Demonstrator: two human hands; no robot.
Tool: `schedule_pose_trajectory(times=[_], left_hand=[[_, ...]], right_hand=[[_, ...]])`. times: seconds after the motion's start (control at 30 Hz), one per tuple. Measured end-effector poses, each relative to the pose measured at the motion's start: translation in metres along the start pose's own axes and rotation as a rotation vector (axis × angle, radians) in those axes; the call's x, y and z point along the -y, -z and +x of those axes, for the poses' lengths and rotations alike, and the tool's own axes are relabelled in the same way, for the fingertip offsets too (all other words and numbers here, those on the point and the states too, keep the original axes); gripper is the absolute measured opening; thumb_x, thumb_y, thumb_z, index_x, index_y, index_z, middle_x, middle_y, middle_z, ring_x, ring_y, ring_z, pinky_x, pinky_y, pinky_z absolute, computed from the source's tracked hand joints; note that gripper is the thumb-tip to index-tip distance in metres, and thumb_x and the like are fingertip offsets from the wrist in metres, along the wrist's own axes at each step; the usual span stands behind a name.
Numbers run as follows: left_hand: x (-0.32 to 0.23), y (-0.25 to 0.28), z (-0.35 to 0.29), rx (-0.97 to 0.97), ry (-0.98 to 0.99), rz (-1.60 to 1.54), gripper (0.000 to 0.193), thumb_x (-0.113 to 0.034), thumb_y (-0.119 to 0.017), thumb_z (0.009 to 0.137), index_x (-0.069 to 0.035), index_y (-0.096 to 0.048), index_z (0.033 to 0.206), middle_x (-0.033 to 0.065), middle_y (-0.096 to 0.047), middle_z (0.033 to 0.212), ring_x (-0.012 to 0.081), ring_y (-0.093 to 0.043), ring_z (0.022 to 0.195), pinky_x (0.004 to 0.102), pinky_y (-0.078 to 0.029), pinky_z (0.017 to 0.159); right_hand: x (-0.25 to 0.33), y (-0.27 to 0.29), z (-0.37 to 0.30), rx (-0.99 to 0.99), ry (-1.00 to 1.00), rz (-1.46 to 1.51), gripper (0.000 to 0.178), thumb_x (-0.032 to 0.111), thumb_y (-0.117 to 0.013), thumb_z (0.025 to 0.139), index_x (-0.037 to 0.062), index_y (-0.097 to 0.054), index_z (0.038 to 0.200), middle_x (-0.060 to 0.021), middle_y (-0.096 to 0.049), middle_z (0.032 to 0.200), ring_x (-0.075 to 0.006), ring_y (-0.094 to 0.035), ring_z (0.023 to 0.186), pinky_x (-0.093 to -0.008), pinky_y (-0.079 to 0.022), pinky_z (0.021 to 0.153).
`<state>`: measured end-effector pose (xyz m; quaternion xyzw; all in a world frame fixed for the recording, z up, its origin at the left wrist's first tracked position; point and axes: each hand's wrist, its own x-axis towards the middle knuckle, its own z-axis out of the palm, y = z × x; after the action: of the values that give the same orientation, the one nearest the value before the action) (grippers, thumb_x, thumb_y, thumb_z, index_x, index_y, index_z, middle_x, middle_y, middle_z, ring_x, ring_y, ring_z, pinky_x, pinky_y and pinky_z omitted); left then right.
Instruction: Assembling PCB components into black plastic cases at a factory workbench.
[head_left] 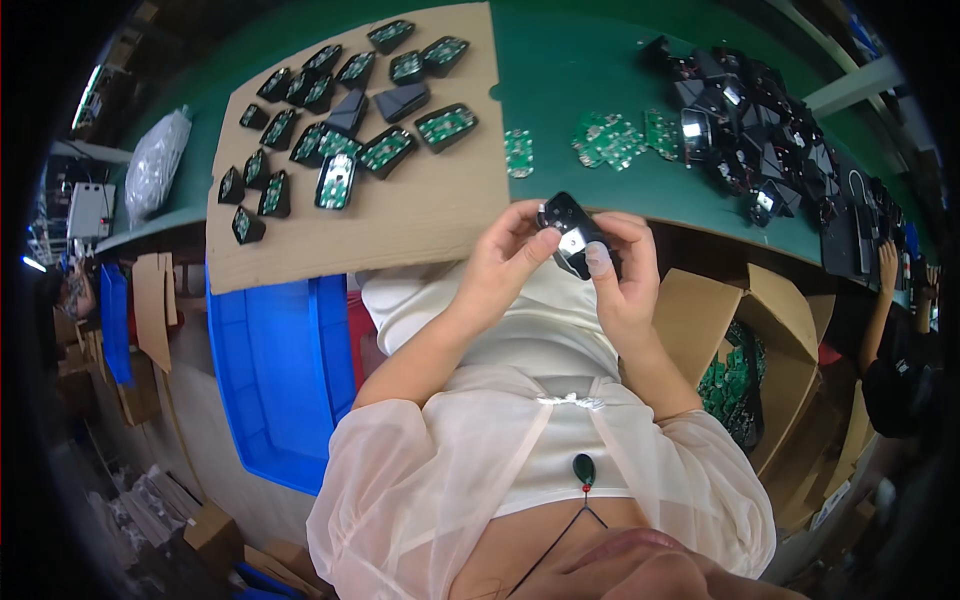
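Note:
In front of my body, a glossy black plastic housing [568, 218] is held up between both hands. My left hand [509, 254] grips its left side, thumb against the edge. My right hand [626, 258] closes on the lower right side, with a pale covering on the thumb tip. What lies inside the housing is hidden from view. Beyond my left hand, a cardboard sheet [440, 205] carries several black housings with green circuit boards [446, 126] showing in them. Loose green circuit boards [608, 142] lie on the table past my right hand.
A heap of black housings [740, 110] covers the right of the green table [560, 70]. Under the table edge are a blue bin [265, 380] and an open carton [695, 310] of boards. A clear plastic bag [158, 165] lies far left; another person's hand [888, 268] shows far right.

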<state>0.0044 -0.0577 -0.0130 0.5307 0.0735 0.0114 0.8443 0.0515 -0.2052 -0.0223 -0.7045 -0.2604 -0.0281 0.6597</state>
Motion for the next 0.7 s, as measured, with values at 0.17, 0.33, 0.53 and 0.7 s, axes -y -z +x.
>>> schedule_pose_trajectory(times=[0.17,0.33,0.53,0.7], left_hand=[[0.013,0.023,-0.029,0.107,0.004,0.096,0.040,-0.015,-0.063,0.082,0.000,-0.047,0.115,0.0057,-0.054,0.103,0.0117,-0.052,0.093,0.0277,-0.044,0.081],[0.013,0.037,-0.042,0.125,0.160,-0.043,0.032,-0.019,-0.055,0.088,-0.002,-0.050,0.114,0.0023,-0.055,0.100,0.0094,-0.053,0.088,0.0252,-0.046,0.075],[0.010,0.049,-0.051,-0.038,0.252,-0.215,0.036,-0.024,-0.039,0.093,-0.002,-0.048,0.119,0.0029,-0.061,0.092,0.0063,-0.059,0.078,0.0165,-0.043,0.057],[0.016,0.060,-0.056,-0.005,0.181,-0.202,0.038,-0.016,-0.043,0.091,0.001,-0.038,0.125,0.0136,-0.056,0.111,0.0165,-0.060,0.091,0.0271,-0.048,0.078]], right_hand=[[0.023,-0.012,0.009,0.217,0.139,-0.171,0.029,0.011,-0.066,0.072,0.0043,-0.061,0.100,-0.0089,-0.054,0.097,-0.0206,-0.049,0.085,-0.0290,-0.040,0.071],[0.023,-0.020,0.006,0.329,0.298,-0.313,0.019,0.008,-0.068,0.064,0.0072,-0.066,0.084,-0.0046,-0.057,0.086,-0.0207,-0.049,0.080,-0.0299,-0.040,0.070],[0.026,-0.028,0.036,0.561,0.342,-0.223,0.023,0.007,-0.064,0.070,0.0077,-0.063,0.093,-0.0074,-0.060,0.092,-0.0239,-0.054,0.088,-0.0328,-0.042,0.075],[-0.023,-0.038,0.111,0.599,0.410,-0.683,0.040,-0.001,-0.056,0.073,0.0063,-0.054,0.112,-0.0079,-0.051,0.120,-0.0288,-0.048,0.103,-0.0374,-0.041,0.085]])
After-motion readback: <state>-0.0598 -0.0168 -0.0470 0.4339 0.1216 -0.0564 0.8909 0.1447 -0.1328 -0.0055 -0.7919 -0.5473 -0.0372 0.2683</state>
